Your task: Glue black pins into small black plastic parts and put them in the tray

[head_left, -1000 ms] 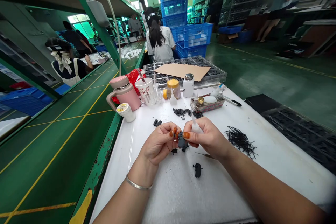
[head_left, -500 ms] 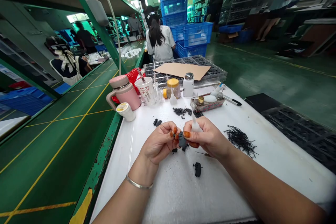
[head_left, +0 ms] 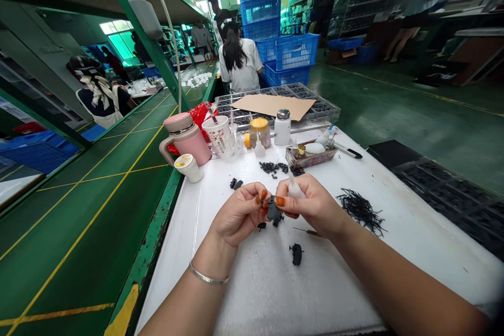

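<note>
Head view: the hands (head_left: 235, 213) hold a grey part (head_left: 272, 210) and white bottle (head_left: 294, 189), black sticks (head_left: 361, 212) rightward, a patterned box (head_left: 315, 161) beyond.

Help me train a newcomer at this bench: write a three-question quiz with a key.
1. Besides the dark grey part, what does the right hand hold?
A) the pink mug
B) a small white nozzle bottle
C) the cardboard sheet
2. True or false: the pile of thin black rods lies to the right of the right hand.
3. Fill in: the silver bracelet circles the person's ____ wrist.

Key: 1. B; 2. True; 3. left
</note>
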The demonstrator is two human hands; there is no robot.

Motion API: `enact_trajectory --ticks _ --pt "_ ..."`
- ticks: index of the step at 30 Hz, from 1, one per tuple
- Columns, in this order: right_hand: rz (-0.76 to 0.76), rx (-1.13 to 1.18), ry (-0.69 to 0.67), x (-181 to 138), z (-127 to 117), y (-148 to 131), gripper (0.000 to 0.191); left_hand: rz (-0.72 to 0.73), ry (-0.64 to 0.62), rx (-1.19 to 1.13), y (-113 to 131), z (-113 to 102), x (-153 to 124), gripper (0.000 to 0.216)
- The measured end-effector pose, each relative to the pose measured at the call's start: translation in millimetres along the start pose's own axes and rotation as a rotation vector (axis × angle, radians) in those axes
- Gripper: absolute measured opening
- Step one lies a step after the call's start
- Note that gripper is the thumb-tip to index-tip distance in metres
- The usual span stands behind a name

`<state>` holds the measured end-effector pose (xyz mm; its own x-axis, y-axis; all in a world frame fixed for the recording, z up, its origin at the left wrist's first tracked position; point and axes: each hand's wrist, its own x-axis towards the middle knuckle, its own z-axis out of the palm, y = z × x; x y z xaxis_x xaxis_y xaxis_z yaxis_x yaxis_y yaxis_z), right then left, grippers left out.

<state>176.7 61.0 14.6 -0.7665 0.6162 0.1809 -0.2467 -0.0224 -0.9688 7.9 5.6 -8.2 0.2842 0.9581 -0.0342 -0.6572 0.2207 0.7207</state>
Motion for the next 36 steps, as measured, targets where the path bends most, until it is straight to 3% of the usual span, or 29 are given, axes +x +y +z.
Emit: enact_trajectory --ticks 5,12,21,27,36 --pt "-0.059 -0.272 0.081 -3.3 1.5 -8.1 0.035 0.016 0.038 -0.04 2.7 3.6 -1.7 0.022" --pt "-0.265 -0.622 0.107 -6.8 4.5 -11.2 0.035 0.023 0.049 -0.043 4.2 5.8 -1.7 0.02" --pt "-0.48 -0.752 0.104 -9.2 6.5 -13.7 0.013 0.019 0.001 0.01 1.3 3.2 -1.4 0.015" --pt "-0.609 -0.886 0.075 -11.1 8.2 -11.5 0.012 0.005 0.014 0.04 2.6 4.3 -1.4 0.02" --pt "-0.605 -0.88 0.074 -10.9 8.2 -11.8 0.012 0.007 0.016 0.056 2.0 4.4 -1.4 0.022"
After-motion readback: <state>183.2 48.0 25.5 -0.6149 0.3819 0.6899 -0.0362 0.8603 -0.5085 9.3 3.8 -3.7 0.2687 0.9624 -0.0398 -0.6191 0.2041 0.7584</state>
